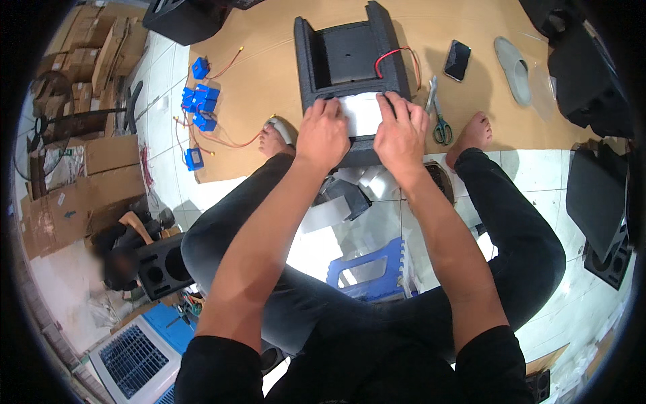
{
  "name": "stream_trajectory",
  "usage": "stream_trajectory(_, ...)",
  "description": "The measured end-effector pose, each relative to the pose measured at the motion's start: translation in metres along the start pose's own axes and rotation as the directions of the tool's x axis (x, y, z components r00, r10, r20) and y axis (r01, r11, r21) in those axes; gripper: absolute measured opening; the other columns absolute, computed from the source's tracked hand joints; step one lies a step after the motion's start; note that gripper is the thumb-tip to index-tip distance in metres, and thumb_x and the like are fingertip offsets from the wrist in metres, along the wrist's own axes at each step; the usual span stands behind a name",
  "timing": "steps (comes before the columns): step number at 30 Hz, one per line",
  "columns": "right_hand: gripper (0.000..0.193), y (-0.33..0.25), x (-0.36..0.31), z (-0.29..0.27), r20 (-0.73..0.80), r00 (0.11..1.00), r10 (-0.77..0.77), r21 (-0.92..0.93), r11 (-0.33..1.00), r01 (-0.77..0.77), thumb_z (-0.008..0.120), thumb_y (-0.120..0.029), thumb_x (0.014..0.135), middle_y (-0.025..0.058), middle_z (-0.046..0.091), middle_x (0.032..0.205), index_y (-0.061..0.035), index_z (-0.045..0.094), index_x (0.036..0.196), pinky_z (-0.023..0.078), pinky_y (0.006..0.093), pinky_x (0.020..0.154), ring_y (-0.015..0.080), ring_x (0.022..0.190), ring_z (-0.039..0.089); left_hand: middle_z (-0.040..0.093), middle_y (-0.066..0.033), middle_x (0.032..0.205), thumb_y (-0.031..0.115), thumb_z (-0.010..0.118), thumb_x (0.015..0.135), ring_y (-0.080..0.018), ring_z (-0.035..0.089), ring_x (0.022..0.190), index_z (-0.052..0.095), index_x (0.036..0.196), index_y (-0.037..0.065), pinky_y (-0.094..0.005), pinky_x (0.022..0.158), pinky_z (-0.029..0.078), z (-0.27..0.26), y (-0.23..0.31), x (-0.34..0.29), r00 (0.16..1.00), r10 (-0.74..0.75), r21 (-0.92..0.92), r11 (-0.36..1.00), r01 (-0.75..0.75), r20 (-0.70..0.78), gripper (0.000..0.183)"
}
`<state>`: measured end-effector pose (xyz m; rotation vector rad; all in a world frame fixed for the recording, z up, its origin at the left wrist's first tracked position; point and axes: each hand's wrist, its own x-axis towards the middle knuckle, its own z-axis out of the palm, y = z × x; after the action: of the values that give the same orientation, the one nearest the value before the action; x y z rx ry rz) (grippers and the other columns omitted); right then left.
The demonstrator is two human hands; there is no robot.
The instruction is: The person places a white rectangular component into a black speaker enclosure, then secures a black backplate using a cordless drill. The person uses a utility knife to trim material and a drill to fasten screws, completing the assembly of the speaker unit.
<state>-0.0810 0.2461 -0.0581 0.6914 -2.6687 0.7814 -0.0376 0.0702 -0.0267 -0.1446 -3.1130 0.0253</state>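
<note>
A black speaker-like box (pixel 346 57) with raised side walls lies on the cardboard in front of me. A white rectangular piece (pixel 363 116) lies flat across its near part; whether it is paper, foam or tape I cannot tell. My left hand (pixel 324 135) is closed at the piece's left edge, fingers bent over it. At the right edge my right hand (pixel 402 133) is closed too, its fingertips pressing on the white surface. The thumbs are mostly hidden. A red wire (pixel 387 57) loops out of the box at its right wall.
Scissors (pixel 439 118), a phone (pixel 457 60) and a grey-green slipper (pixel 515 71) lie to the right. Several blue wired battery packs (pixel 200 99) are on the left. A blue plastic stool (pixel 367 276) stands beneath me. Another person (pixel 128 232) is at the lower left beside a black speaker panel (pixel 163 268).
</note>
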Motion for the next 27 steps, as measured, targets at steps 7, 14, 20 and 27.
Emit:
stream_trajectory(7,0.051,-0.001,0.002,-0.001,0.018,1.0,-0.001,-0.044,0.999,0.001,0.069,-0.012,0.081,0.003,0.058,0.137,-0.0107,0.066,0.131,0.037,0.0472,0.105,0.0261,0.122,0.052,0.062,-0.0235,0.124,0.016,0.059,0.096,-0.0379,0.056,0.115,0.053,0.136,-0.005,-0.0453,0.102,0.046,0.003,0.006,-0.014,0.992,-0.062,-0.148,0.988,0.045,-0.114,0.046)
stream_trajectory(14,0.046,-0.009,0.005,-0.005,0.054,0.998,-0.03,-0.159,0.987,0.038,0.064,-0.012,0.088,0.009,0.06,0.137,-0.0053,0.064,0.133,0.035,0.0488,0.114,0.0288,0.126,0.053,0.061,-0.0178,0.125,0.021,0.058,0.097,-0.0342,0.055,0.116,0.057,0.135,-0.006,-0.0449,0.102,0.046,0.003,0.008,-0.01,0.987,-0.154,-0.184,0.972,0.144,-0.04,0.047)
stream_trajectory(20,0.044,-0.032,0.011,0.005,0.132,0.974,-0.183,0.023,0.983,0.182,0.056,-0.022,0.099,0.0177,0.062,0.135,0.0061,0.06,0.133,0.028,0.0516,0.123,0.029,0.133,0.054,0.062,-0.0114,0.123,0.031,0.057,0.095,-0.0298,0.056,0.115,0.066,0.126,-0.003,-0.0445,0.097,0.045,-0.006,0.009,0.0,0.981,-0.187,-0.129,0.973,0.191,0.043,0.046)
stream_trajectory(27,0.047,-0.027,0.011,0.001,0.254,0.947,-0.194,-0.053,0.975,0.214,0.056,-0.024,0.1,0.0166,0.057,0.143,0.0035,0.056,0.139,0.025,0.0529,0.124,0.028,0.139,0.05,0.06,-0.0138,0.129,0.03,0.061,0.093,-0.03,0.055,0.12,0.065,0.128,-0.001,-0.0449,0.102,0.044,-0.016,0.003,0.003,0.983,-0.155,-0.056,0.985,0.16,0.096,0.047)
